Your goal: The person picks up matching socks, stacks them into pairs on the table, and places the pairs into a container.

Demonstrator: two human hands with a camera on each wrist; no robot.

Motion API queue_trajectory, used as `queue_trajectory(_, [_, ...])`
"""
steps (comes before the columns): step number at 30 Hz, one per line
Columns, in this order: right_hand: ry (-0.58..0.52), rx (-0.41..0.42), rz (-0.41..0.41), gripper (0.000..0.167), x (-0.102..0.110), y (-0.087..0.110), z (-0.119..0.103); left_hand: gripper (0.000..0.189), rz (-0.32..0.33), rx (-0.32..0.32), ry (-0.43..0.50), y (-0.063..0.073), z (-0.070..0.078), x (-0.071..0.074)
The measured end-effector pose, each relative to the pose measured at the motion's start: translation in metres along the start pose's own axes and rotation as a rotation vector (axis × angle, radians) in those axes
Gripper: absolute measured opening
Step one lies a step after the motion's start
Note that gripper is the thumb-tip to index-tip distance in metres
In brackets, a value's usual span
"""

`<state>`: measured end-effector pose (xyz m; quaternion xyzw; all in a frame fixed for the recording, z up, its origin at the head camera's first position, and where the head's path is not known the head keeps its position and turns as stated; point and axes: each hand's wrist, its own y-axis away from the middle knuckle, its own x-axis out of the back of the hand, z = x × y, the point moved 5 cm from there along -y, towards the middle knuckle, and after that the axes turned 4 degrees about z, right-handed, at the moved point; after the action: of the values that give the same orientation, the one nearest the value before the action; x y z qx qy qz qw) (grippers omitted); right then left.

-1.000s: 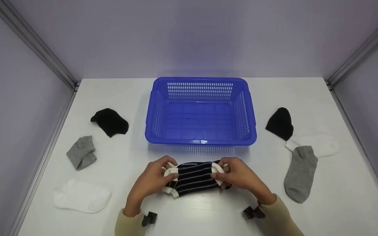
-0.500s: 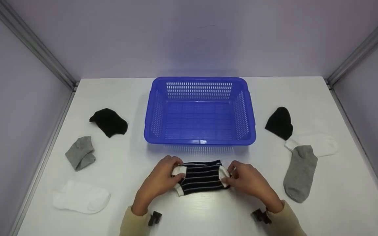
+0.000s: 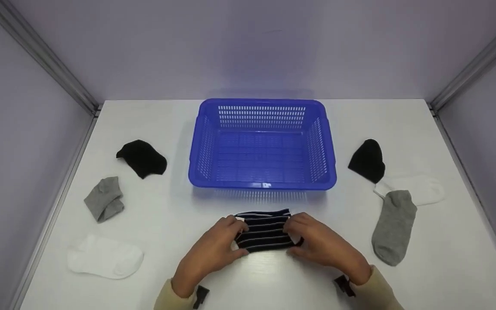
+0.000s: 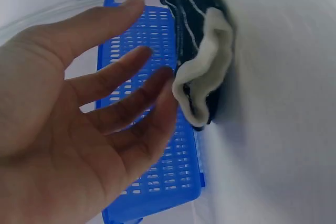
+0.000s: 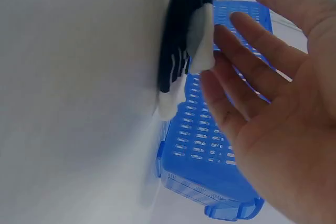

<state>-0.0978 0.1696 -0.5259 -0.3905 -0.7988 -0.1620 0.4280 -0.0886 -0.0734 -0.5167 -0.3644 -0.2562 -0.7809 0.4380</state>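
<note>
A black sock (image 3: 267, 233) with thin white stripes and white ends lies folded on the table in front of the basket. Around its left end stands my left hand (image 3: 214, 249), fingers loosely bent. The left wrist view has these fingers right beside the sock's white, gaping end (image 4: 207, 69), not wrapped round it. My right hand (image 3: 326, 242) is at the opposite end, fingertips at the edge. In the right wrist view, that hand's fingers (image 5: 252, 69) are relaxed beside the white ends, which hang in two layers. Both hands partly cover the sock's ends in the head view.
A blue basket (image 3: 261, 186) stands behind the sock. On the left lie a black sock (image 3: 142, 158), a grey sock (image 3: 105, 200) and a white sock (image 3: 105, 257). On the right are a black sock (image 3: 367, 161), a grey sock (image 3: 394, 228) and a white sock (image 3: 424, 190) partly under the grey one.
Both hands held the striped sock's ends and shifted it slightly right, laying it flatter. Now their fingers have loosened from the ends, and the thumbs have moved down to its near edge.
</note>
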Motion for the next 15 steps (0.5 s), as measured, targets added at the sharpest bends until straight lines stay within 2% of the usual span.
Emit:
queue_trajectory(3, [0.018,-0.025,-0.017,0.034,-0.003,-0.002,0.003,0.054,-0.002,-0.004,-0.095,0.001,-0.002,-0.003])
queue_trajectory(7, [0.029,-0.023,0.005,0.022,-0.003,-0.005,0.005,0.058,-0.02,0.0,-0.125,0.002,-0.006,-0.007])
queue_trajectory(12, [0.017,-0.014,0.096,0.009,0.003,-0.009,0.005,0.041,0.002,-0.026,-0.151,0.002,-0.006,-0.007])
queue_trajectory(15, [-0.004,-0.036,0.168,0.007,0.007,-0.009,0.005,0.029,0.042,-0.073,-0.181,0.0,-0.004,-0.004])
